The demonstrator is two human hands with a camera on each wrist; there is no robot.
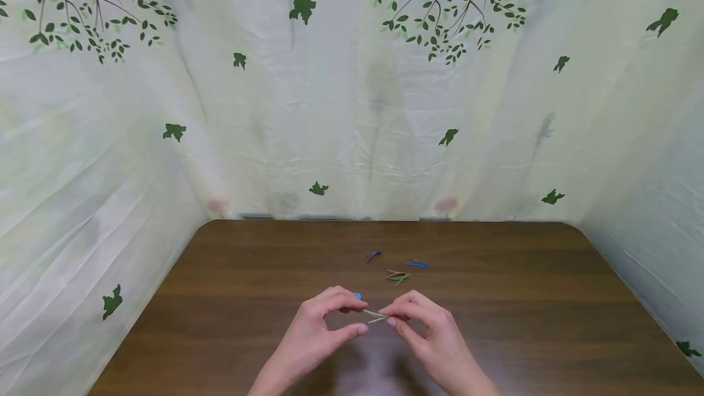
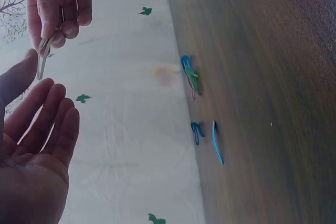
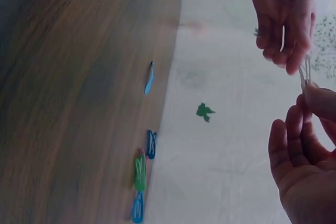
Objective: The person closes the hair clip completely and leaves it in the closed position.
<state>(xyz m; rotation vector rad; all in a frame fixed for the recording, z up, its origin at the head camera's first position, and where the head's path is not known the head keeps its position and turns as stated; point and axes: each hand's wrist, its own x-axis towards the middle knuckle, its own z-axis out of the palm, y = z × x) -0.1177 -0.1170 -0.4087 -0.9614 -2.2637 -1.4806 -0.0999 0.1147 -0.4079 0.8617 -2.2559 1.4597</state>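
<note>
A pale, whitish snap hair clip [image 1: 376,317] is held above the table, its two arms spread apart. My right hand [image 1: 434,329] pinches one end of it between thumb and fingers. Thumb and fingers of my left hand [image 1: 316,330] stand apart around the clip's other end; the index fingertip is at or very near it, and contact is hard to tell. In the left wrist view the same clip [image 2: 43,61] points down toward the left hand's spread fingers. Partly hidden behind the left index finger lies a light blue clip [image 1: 357,296].
Beyond the hands on the brown wooden table [image 1: 247,280] lie a dark blue clip [image 1: 374,255], a blue clip [image 1: 418,264], and a green clip [image 1: 400,278] against a pink one [image 1: 393,272]. A white leaf-printed curtain [image 1: 352,109] surrounds the table's back and sides.
</note>
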